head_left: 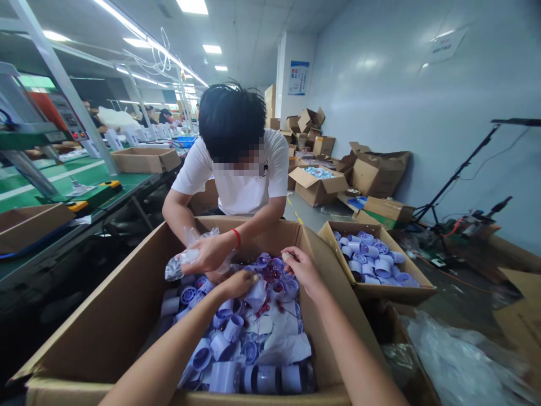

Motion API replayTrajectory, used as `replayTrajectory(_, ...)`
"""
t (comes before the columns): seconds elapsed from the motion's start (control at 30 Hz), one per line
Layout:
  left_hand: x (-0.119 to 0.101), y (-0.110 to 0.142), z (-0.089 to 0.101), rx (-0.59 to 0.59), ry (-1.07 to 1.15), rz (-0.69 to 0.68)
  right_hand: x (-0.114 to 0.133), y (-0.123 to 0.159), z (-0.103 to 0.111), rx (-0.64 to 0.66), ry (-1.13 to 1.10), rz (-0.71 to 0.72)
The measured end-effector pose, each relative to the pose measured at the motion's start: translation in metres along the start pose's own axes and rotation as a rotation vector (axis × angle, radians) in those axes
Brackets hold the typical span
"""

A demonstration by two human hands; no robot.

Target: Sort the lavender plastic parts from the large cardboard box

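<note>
A big cardboard box (333,316) in front of me holds a heap of lavender plastic cups (232,327), small red parts (264,309) and white paper sheets (283,347). Over the middle of the heap, my left hand (242,283) has its fingers closed against a pale lavender piece (256,294); what lies in its grip is partly hidden. My right hand (303,269), near the box's right wall, pinches a small pale piece (288,257). Across the box, a co-worker's hands (208,254) hold a clear plastic bag (180,266) above the cups.
The co-worker (240,180) leans over the box's far side. To the right stands a smaller carton (359,290) of lavender cups, with clear plastic bags (460,355) below it. A green workbench (91,175) runs along the left. Cartons (376,172) and a black stand (456,175) are farther back.
</note>
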State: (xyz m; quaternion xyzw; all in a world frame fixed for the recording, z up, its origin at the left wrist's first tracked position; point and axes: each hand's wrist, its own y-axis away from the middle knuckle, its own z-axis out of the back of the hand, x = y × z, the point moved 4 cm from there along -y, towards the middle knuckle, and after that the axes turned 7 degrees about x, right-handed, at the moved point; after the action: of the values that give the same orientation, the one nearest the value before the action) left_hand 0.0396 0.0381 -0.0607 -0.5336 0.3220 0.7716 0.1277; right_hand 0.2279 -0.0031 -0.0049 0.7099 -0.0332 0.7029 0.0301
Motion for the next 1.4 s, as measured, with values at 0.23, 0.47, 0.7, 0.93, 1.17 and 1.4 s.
replayTrajectory(0.23, -0.006, -0.005, -0.002, -0.081, 0.283, -0.009, -0.018, -0.002, -0.005, 0.057, 0.277, -0.109)
replayTrajectory(0.47, -0.013, 0.004, -0.009, -0.051, 0.580, 0.048, -0.025, 0.004, -0.031, 0.033, 0.753, 0.148)
replayTrajectory(0.7, -0.031, 0.020, -0.007, 0.002, 0.726, 0.083, -0.019, 0.001, -0.037, -0.049, 0.696, 0.303)
replayTrajectory(0.93, -0.038, 0.024, -0.014, 0.061, 0.888, 0.041, -0.009, 0.008, -0.044, -0.025, 0.692, 0.388)
replayTrajectory(1.17, -0.018, 0.016, -0.016, 0.197, 0.929, -0.002, 0.007, 0.022, -0.051, 0.050, 0.657, 0.366)
replayTrajectory(1.4, -0.016, 0.014, -0.027, 0.348, 0.867, 0.043, 0.016, 0.027, -0.054, 0.081, 0.551, 0.429)
